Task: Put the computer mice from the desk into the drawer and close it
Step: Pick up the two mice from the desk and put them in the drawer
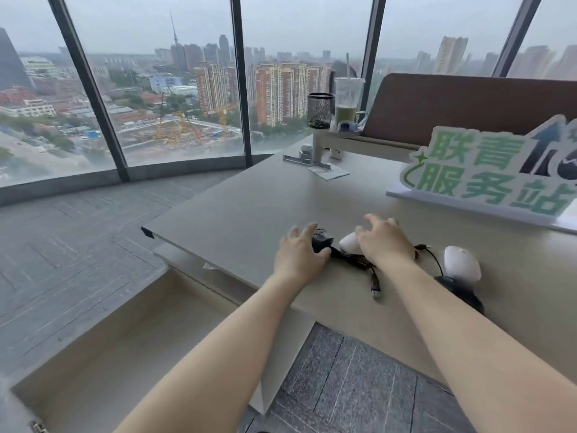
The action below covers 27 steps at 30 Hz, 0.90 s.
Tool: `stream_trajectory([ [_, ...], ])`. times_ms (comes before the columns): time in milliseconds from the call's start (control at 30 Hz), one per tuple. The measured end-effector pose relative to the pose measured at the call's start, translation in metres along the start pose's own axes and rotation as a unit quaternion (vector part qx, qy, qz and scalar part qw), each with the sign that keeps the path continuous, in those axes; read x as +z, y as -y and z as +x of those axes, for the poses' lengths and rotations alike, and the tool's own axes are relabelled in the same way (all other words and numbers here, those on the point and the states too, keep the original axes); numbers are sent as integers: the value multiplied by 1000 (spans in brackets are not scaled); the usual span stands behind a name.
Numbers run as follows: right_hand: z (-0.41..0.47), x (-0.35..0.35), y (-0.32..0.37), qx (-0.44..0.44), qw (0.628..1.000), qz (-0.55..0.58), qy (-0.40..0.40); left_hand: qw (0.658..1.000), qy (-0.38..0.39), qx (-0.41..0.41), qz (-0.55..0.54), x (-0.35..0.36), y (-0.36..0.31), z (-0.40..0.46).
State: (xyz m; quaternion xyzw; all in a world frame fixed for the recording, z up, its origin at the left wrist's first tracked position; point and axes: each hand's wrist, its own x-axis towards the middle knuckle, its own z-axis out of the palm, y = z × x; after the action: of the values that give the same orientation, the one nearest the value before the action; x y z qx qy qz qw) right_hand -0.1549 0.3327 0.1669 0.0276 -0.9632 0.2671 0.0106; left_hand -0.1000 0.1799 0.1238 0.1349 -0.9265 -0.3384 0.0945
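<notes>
I have both hands out over the desk point(249, 195), near its front edge. My left hand point(298, 256) is curled over a black mouse point(321, 242), fingers spread across its far side and thumb against the near side, so it touches the mouse, though I cannot tell if the grip is fully closed. My right hand point(385, 243) hovers with fingers spread over a white mouse point(349, 242), which lies just beside the black one; whether the fingers touch it I cannot tell. A tangle of black cable point(359, 260) runs from between the two mice toward me and ends in a USB plug point(375, 290) lying near the desk edge. To the right of my right forearm a second white mouse point(461, 262) lies on the desk, and touching its near side is another black mouse point(462, 290), partly hidden by my arm. The drawer point(131, 342) stands open below and to the left of the desk edge, and nothing shows in the part I can see. At the far end of the desk are a mesh pen cup point(320, 110) and a plastic drink cup point(348, 100), side by side, and on the right a sign point(487, 173) with green characters.
</notes>
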Motion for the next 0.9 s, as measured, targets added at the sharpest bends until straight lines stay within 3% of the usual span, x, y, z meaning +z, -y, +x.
stream_trajectory([
  [167, 38, 20, 2, 40, 995, -68, 62, 996, -20, 7, 91, 25, 4, 26],
  [333, 46, 31, 5, 61, 992, -88, 64, 997, -79, 12, 22, 10, 23, 13],
  [533, 37, 30, 7, 86, 987, -96, 94, 976, -204, 12, -76, -56, 51, -24],
  [700, 9, 24, 28, 13, 991, -131, -1, 950, -284, 52, -116, -132, 49, -56],
  [900, -53, 32, 107, -143, 989, 37, 13, 936, -313, 79, -140, -201, 56, -84],
])
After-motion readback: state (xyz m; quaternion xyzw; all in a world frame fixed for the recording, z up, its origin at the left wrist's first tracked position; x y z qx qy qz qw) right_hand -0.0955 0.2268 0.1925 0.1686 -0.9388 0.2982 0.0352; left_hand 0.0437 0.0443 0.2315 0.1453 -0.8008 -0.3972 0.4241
